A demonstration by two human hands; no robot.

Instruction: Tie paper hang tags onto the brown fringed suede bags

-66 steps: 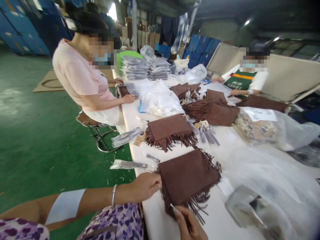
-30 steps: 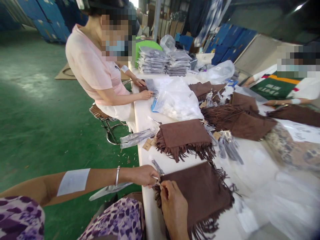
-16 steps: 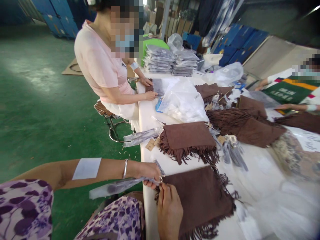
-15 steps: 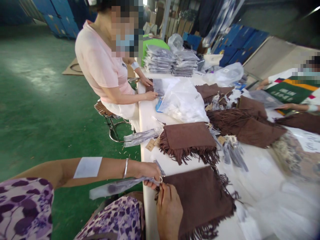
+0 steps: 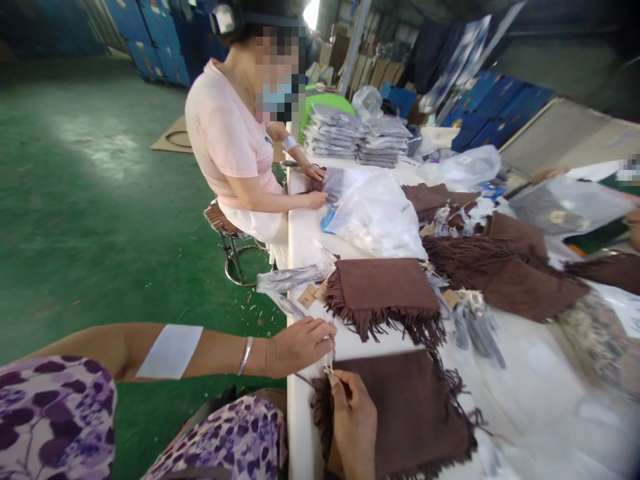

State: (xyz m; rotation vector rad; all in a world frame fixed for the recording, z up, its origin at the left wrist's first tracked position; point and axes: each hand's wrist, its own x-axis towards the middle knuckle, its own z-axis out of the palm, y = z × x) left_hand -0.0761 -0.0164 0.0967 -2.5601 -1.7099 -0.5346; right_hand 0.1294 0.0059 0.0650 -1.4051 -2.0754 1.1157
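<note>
A dark brown fringed bag (image 5: 400, 407) lies at the table's near left corner. Above its left edge, my left hand (image 5: 300, 347) is closed, fingertips pinching a plastic-wrapped strap (image 5: 289, 307), part of which shows behind the hand. Just below, thumb and fingers of my right hand (image 5: 354, 410) pinch a small metal clasp (image 5: 329, 369) at the bag's upper left corner. The clasp's details are too small to make out. Beyond my hands rests a second brown fringed bag (image 5: 383, 283) with cardboard tags (image 5: 309, 295) and another plastic-wrapped strap (image 5: 300, 277) hanging over the table edge.
Across the white table (image 5: 303, 243), a co-worker in pink (image 5: 230, 127) handles a brown piece beside a clear plastic bag (image 5: 380, 217). Stacks of packed bags (image 5: 333, 131) stand at the back. More fringed bags (image 5: 535, 287) and wrapped straps (image 5: 480, 327) lie to the right.
My left hand has turned over and risen, drawing the wrapped strap up from beside the table edge. My right hand stays at the bag's corner. At the far right, a clear plastic bag has been lifted.
</note>
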